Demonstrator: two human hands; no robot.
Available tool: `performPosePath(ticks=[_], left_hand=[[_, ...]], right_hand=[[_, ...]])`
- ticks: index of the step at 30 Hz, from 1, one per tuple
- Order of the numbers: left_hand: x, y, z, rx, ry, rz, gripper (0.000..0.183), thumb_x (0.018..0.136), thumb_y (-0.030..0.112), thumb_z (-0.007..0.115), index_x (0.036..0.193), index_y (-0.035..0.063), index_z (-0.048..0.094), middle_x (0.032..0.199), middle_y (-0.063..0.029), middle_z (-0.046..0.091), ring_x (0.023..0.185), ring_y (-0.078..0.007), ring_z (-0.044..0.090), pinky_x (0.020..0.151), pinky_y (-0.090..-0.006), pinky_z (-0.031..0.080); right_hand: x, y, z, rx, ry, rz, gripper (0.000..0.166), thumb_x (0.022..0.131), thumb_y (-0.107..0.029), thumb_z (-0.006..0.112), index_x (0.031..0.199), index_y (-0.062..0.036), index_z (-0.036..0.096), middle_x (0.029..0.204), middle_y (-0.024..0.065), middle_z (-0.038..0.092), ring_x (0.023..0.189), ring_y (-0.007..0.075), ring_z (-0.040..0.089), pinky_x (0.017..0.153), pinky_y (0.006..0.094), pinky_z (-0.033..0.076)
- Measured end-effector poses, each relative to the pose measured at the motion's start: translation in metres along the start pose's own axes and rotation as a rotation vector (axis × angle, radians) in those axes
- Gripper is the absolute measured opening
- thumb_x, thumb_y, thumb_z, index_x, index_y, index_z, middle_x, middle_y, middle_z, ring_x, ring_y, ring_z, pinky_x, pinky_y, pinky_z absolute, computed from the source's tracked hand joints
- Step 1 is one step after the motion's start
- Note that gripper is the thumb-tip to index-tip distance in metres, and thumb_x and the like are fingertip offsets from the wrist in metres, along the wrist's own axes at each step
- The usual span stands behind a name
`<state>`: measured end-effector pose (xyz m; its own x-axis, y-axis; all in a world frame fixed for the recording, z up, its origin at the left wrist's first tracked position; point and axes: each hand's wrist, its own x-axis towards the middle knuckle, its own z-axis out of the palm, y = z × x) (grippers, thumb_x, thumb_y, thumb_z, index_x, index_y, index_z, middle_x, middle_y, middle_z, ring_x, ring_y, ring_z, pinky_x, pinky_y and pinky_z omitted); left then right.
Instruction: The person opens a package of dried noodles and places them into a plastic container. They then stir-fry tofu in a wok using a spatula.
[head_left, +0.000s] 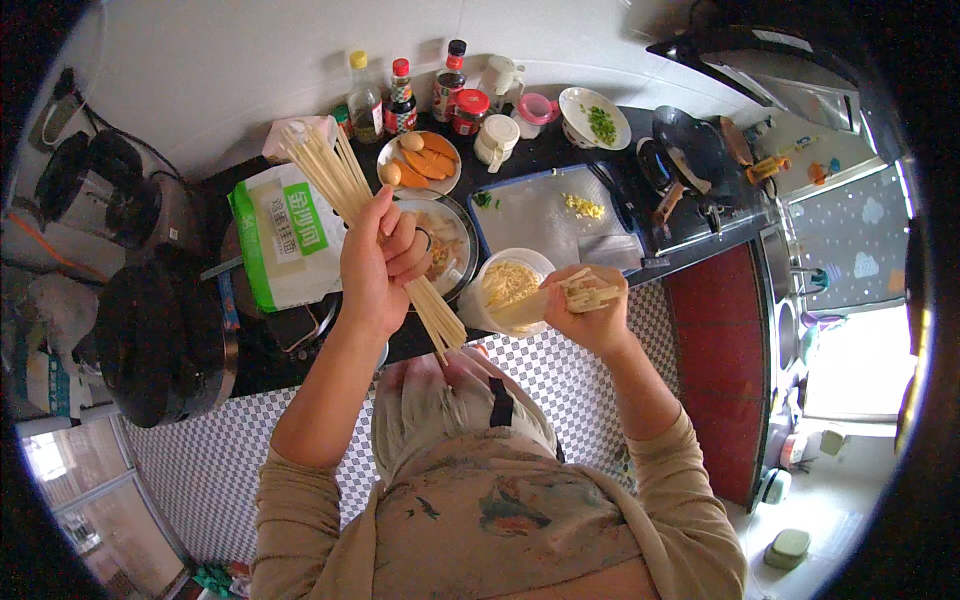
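Note:
My left hand grips a long bundle of dry noodles, tilted across the counter with its lower end past the counter's front edge. My right hand is closed around a second bundle of dry noodles. That bundle slants down to the left, its far end inside a translucent plastic container. More noodles stand in the container, their ends upward. Left of my left hand lies a green and white noodle packet bearing writing. Partly hidden behind that hand is a round glass-rimmed vessel with food in it.
A plate holds orange slices and eggs. Chopped pale bits and greens lie on a cutting board, with a cleaver at its corner. Sauce bottles and jars line the wall. A wok stands right; a black appliance left.

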<state>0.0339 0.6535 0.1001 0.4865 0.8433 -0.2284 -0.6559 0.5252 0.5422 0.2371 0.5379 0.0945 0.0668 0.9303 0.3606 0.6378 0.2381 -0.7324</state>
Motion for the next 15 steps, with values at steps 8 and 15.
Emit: performPosePath(ticks=[8, 15], left_hand=[[-0.001, 0.000, -0.001, 0.000, 0.018, -0.021, 0.034, 0.089, 0.029, 0.044, 0.059, 0.0171, 0.031, 0.046, 0.0064, 0.020, 0.038, -0.0049, 0.016, 0.034, -0.0209, 0.014], [-0.001, -0.001, -0.003, -0.024, 0.030, -0.050, 0.035, 0.089, 0.029, 0.044, 0.059, 0.0168, 0.031, 0.046, 0.0058, 0.020, 0.037, -0.0054, 0.017, 0.033, -0.0213, 0.015]], right_hand=[[-0.011, 0.011, 0.018, -0.132, -0.009, -0.196, 0.016, 0.059, -0.005, 0.065, 0.071, -0.0056, 0.054, 0.063, 0.0100, 0.058, 0.052, 0.0255, 0.057, 0.049, 0.0323, 0.046], [0.012, -0.032, -0.026, -0.079, 0.033, -0.128, 0.017, 0.060, -0.004, 0.067, 0.072, -0.0048, 0.055, 0.060, 0.0073, 0.056, 0.048, 0.0221, 0.055, 0.047, 0.0289, 0.045]])
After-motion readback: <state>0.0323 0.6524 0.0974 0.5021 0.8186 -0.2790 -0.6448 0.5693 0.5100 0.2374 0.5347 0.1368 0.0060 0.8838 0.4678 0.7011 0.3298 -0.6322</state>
